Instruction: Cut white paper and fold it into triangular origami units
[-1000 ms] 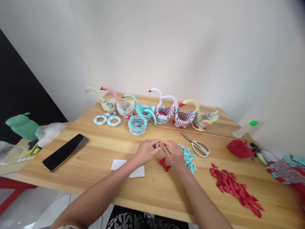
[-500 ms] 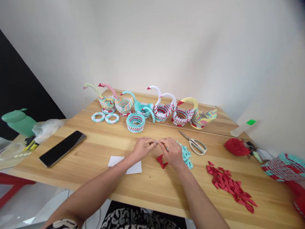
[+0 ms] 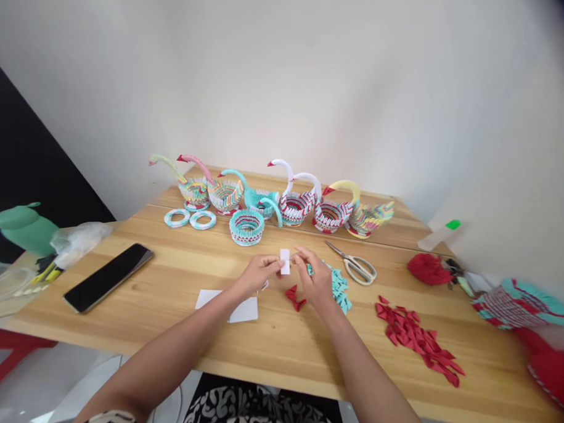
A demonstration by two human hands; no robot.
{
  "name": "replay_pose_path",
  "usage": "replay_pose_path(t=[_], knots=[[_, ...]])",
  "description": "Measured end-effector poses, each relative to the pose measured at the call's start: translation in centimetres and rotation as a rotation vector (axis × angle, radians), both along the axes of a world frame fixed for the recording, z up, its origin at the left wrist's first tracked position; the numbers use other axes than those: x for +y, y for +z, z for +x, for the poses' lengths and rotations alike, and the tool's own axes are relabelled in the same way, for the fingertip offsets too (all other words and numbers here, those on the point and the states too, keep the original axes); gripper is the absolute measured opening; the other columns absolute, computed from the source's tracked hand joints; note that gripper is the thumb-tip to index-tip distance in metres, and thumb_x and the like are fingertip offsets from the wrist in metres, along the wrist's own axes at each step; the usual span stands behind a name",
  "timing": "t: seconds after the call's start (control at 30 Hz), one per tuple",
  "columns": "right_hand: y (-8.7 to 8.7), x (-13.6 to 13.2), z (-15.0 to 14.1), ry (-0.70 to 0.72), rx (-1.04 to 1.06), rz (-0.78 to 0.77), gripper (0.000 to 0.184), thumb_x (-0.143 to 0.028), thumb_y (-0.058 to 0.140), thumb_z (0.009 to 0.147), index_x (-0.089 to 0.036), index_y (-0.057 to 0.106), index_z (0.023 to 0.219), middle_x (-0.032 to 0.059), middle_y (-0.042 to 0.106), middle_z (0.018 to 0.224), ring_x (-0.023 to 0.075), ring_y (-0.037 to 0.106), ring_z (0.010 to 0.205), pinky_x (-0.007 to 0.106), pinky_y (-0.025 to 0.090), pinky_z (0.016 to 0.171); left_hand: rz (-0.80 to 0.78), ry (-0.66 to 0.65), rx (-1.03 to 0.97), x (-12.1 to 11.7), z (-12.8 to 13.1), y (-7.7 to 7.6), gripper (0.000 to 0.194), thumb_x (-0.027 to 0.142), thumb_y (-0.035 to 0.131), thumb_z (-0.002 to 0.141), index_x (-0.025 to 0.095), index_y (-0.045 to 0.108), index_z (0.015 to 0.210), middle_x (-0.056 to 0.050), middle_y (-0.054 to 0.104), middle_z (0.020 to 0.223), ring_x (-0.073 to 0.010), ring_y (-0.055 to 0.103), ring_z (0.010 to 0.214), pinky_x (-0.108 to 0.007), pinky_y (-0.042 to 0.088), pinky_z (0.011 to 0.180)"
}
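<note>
Fold step in hand: left hand (image 3: pixel 256 275) and right hand (image 3: pixel 316 278) both pinch small white paper slip (image 3: pixel 285 261) above worktop (image 3: pixel 183 283); next crease likely needs aligned edges.

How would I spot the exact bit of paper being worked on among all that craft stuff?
Start at the row of folded paper swans along the wooden table's far edge, then come toward the two hands. The small white paper strip is pinched upright between the left hand and right hand; unlike the red and teal pieces, it is plain white and off the table.

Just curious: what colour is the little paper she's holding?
White; the paper slip shows in the head view.
</note>
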State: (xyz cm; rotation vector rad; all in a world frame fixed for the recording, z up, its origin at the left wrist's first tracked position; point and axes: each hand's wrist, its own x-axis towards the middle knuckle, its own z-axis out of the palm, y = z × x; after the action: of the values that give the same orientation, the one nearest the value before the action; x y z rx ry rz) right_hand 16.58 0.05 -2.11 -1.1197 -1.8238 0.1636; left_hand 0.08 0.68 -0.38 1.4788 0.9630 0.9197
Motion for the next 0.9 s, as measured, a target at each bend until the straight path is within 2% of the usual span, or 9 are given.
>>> replay_pose_path(t=[0.13, 0.23, 0.33, 0.43, 0.57, 0.7, 0.8, 0.9], knots=[[0.2, -0.1, 0.0, 0.014, 0.053, -0.05, 0.023, -0.021, 0.045, 0.09, -0.021, 0.056, 0.11, 0.0053, 0.068, 0.093, 0.0173, 0.063, 0.085, 0.032, 0.049, 0.078, -0.051, 0.011, -0.072, 0.0, -0.3, 0.8, 0.036, 0.041, 0.05, 0.08, 0.014, 0.059, 0.059, -0.003, 0.062, 0.065, -0.0132, 0.055, 0.063, -0.023, 0.041, 0.061], [0.4, 0.0, 0.1, 0.094, -0.038, -0.013, 0.024, -0.017, 0.042, 0.088, -0.022, 0.058, 0.106, 0.0061, 0.066, 0.095, 0.0188, 0.061, 0.09, 0.034, 0.048, 0.081, -0.078, 0.061, -0.1, 0.0, -0.3, 1.1, 0.034, 0.039, 0.05, 0.079, 0.014, 0.059, 0.058, -0.003, 0.062, 0.063, -0.0137, 0.055, 0.063, -0.025, 0.042, 0.064], [0.3, 0.3, 0.2, 0.175, -0.14, 0.021, 0.029, -0.013, 0.041, 0.087, -0.022, 0.057, 0.11, 0.0076, 0.064, 0.102, 0.0208, 0.059, 0.096, 0.038, 0.047, 0.084, -0.1, 0.108, -0.123, 0.0, -0.3, 1.2, 0.033, 0.038, 0.05, 0.078, 0.014, 0.057, 0.056, -0.003, 0.06, 0.061, -0.0137, 0.054, 0.061, -0.025, 0.043, 0.063], [0.1, 0.7, 0.3, 0.222, -0.181, 0.066, 0.026, -0.014, 0.046, 0.086, -0.023, 0.059, 0.107, 0.0076, 0.065, 0.1, 0.0215, 0.059, 0.096, 0.04, 0.048, 0.084, -0.084, 0.109, -0.136, 0.1, -0.3, 1.0, 0.034, 0.039, 0.05, 0.077, 0.015, 0.055, 0.054, -0.003, 0.059, 0.059, -0.0138, 0.053, 0.06, -0.026, 0.044, 0.064], [-0.1, 1.1, 0.6, 0.229, -0.159, 0.107, 0.017, -0.018, 0.048, 0.087, -0.023, 0.063, 0.094, 0.0068, 0.068, 0.09, 0.0213, 0.061, 0.089, 0.039, 0.05, 0.078, -0.03, 0.076, -0.096, 0.3, -0.3, 0.6, 0.036, 0.041, 0.049, 0.078, 0.014, 0.057, 0.055, -0.004, 0.06, 0.059, -0.0139, 0.054, 0.061, -0.027, 0.044, 0.066], [0.2, 1.0, 0.7, 0.262, -0.137, 0.109, 0.016, -0.018, 0.049, 0.087, -0.022, 0.064, 0.092, 0.0066, 0.069, 0.09, 0.0206, 0.062, 0.089, 0.038, 0.051, 0.079, -0.026, 0.162, -0.013, 0.6, -0.3, 0.2, 0.031, 0.039, 0.054, 0.075, 0.013, 0.059, 0.06, -0.002, 0.061, 0.06, -0.0131, 0.054, 0.06, -0.026, 0.044, 0.065], [0.3, 0.7, 0.5, 0.258, -0.103, 0.072, 0.015, -0.018, 0.05, 0.087, -0.022, 0.064, 0.091, 0.0067, 0.068, 0.091, 0.02, 0.062, 0.089, 0.037, 0.05, 0.08, -0.052, 0.195, -0.009, 0.7, -0.3, 0.2, 0.025, 0.036, 0.056, 0.073, 0.013, 0.059, 0.062, -0.002, 0.061, 0.06, -0.0128, 0.054, 0.06, -0.025, 0.043, 0.064], [0.4, 0.3, 0.2, 0.198, 0.001, -0.019, 0.012, -0.021, 0.052, 0.086, -0.022, 0.064, 0.086, 0.0052, 0.068, 0.088, 0.0189, 0.062, 0.086, 0.035, 0.049, 0.079, -0.012, 0.181, -0.006, 0.6, -0.4, 0.3, 0.025, 0.035, 0.056, 0.073, 0.013, 0.059, 0.06, -0.002, 0.061, 0.06, -0.0133, 0.054, 0.061, -0.025, 0.043, 0.065]])
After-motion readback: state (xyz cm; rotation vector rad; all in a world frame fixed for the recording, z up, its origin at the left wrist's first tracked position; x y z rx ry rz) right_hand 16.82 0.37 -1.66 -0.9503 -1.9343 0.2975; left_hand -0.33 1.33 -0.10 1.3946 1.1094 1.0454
